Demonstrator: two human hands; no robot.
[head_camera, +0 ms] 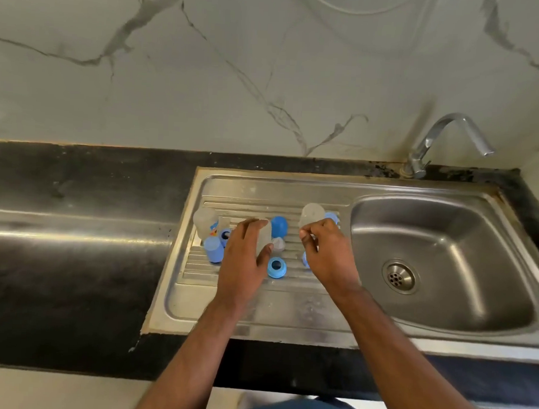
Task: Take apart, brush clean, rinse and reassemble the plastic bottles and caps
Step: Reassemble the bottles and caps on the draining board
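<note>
L hand fingers curled round clear bottle; R hand fingers pinched together by 2nd bottle, grip unclear.

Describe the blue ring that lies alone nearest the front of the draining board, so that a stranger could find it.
Start at the steel sink; its ribbed draining board is left of the basin. The blue ring lies there, between the two wrists. Unlike the closed blue caps, it shows an open hole on top.

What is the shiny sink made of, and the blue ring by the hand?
The sink looks like stainless steel: grey, brushed, with bright glints and soft reflections. The blue ring looks like plastic: solid even colour, smooth moulded shape, only a dull sheen. Neither is certain from looks alone.
</note>
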